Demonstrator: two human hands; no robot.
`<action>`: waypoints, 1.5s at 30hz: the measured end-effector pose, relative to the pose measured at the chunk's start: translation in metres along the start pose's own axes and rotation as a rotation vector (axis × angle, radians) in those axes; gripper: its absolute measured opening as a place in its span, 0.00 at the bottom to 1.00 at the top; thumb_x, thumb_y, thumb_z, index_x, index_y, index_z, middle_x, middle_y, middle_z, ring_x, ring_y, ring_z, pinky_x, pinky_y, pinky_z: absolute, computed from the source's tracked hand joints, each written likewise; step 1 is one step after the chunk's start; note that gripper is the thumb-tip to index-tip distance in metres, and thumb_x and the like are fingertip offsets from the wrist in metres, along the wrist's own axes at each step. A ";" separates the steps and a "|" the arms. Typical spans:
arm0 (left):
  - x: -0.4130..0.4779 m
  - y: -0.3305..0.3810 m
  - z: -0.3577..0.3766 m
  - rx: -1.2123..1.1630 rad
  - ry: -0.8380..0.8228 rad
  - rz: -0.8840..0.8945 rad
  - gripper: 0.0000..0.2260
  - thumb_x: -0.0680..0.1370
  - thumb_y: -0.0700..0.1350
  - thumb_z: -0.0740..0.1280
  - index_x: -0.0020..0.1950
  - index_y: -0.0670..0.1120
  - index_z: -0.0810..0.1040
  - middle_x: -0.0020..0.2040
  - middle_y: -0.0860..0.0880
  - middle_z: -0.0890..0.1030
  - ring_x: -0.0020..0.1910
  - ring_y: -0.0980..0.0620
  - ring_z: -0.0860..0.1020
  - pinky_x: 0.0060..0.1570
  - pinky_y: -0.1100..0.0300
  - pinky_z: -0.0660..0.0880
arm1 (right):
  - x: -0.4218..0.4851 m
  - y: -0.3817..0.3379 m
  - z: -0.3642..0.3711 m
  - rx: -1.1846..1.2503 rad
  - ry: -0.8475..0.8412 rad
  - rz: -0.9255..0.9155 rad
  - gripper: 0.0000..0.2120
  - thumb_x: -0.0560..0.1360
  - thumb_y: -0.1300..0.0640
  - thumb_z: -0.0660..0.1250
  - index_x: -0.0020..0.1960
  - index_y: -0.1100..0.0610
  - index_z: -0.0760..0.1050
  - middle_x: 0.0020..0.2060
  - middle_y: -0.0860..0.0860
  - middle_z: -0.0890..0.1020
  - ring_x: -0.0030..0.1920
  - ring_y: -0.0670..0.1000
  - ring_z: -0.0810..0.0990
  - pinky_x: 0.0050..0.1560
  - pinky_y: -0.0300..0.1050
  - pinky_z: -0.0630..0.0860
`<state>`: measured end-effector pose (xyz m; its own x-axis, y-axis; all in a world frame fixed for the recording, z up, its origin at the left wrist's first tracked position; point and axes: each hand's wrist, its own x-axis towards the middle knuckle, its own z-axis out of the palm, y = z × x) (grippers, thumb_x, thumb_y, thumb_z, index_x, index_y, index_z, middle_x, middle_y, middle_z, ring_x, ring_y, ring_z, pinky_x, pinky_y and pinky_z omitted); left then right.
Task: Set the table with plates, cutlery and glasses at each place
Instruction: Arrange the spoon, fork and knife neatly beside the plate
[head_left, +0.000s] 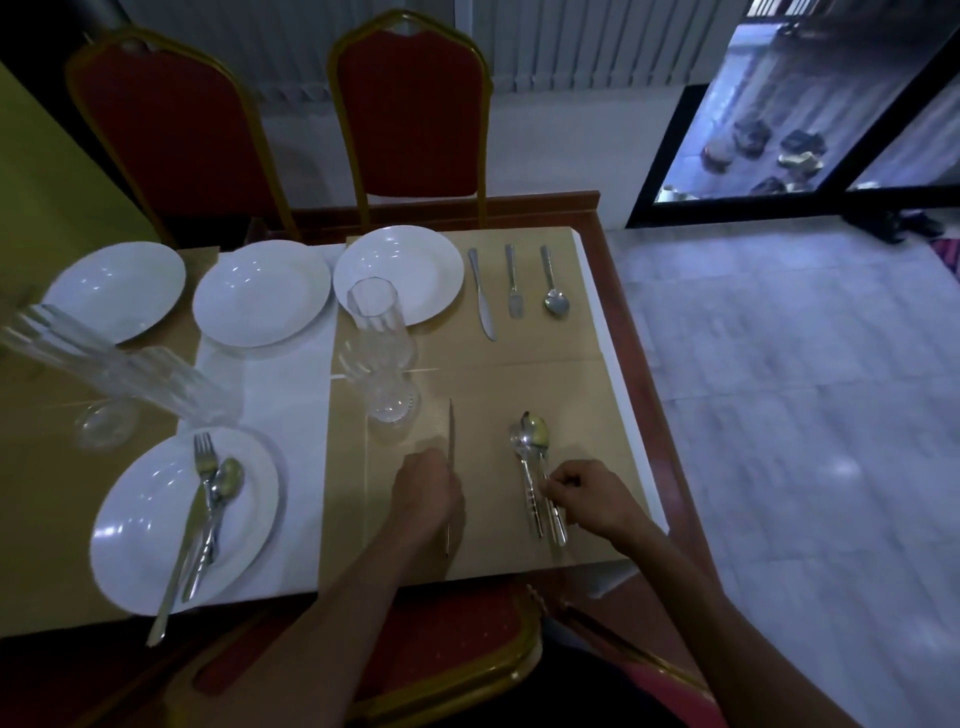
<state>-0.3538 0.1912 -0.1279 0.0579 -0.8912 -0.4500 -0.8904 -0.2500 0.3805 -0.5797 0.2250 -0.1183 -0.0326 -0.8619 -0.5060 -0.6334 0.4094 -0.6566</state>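
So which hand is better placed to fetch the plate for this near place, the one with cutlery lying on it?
Probably the left hand. It rests on the knife, on the side toward the near-left plate. The right hand is farther away, its fingers on the spoon and fork.

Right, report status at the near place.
Left hand on the knife. Right hand pinching spoon and fork, bunched together. No plate here yet. Glass stands just beyond the knife.

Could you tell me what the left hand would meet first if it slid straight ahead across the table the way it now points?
Most likely the base of the tall clear glass, which stands just ahead and slightly left of the left hand. The knife under its fingers points past the glass, so depth leaves some doubt.
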 end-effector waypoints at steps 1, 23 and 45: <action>0.001 0.006 0.003 0.014 -0.001 -0.004 0.08 0.77 0.43 0.65 0.50 0.42 0.80 0.50 0.41 0.82 0.51 0.41 0.81 0.42 0.56 0.72 | 0.002 0.006 -0.005 -0.001 0.002 0.011 0.11 0.75 0.52 0.70 0.38 0.58 0.80 0.31 0.49 0.80 0.34 0.49 0.80 0.45 0.53 0.80; 0.007 0.037 0.032 -0.111 0.106 -0.027 0.08 0.79 0.45 0.66 0.53 0.41 0.77 0.51 0.43 0.82 0.52 0.43 0.80 0.42 0.58 0.67 | 0.054 0.046 -0.032 -0.302 0.037 0.072 0.15 0.73 0.50 0.72 0.33 0.53 0.72 0.31 0.48 0.78 0.35 0.48 0.77 0.34 0.41 0.68; -0.014 0.070 0.066 -0.153 -0.010 0.059 0.09 0.75 0.49 0.70 0.47 0.43 0.80 0.46 0.47 0.83 0.46 0.48 0.81 0.45 0.55 0.77 | 0.055 0.046 -0.043 -0.405 0.007 -0.018 0.17 0.73 0.49 0.73 0.36 0.49 0.66 0.32 0.45 0.73 0.38 0.48 0.76 0.39 0.43 0.73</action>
<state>-0.4470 0.2109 -0.1484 0.0019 -0.9024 -0.4309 -0.8127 -0.2525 0.5251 -0.6434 0.1833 -0.1523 -0.0227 -0.8705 -0.4917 -0.8872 0.2443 -0.3915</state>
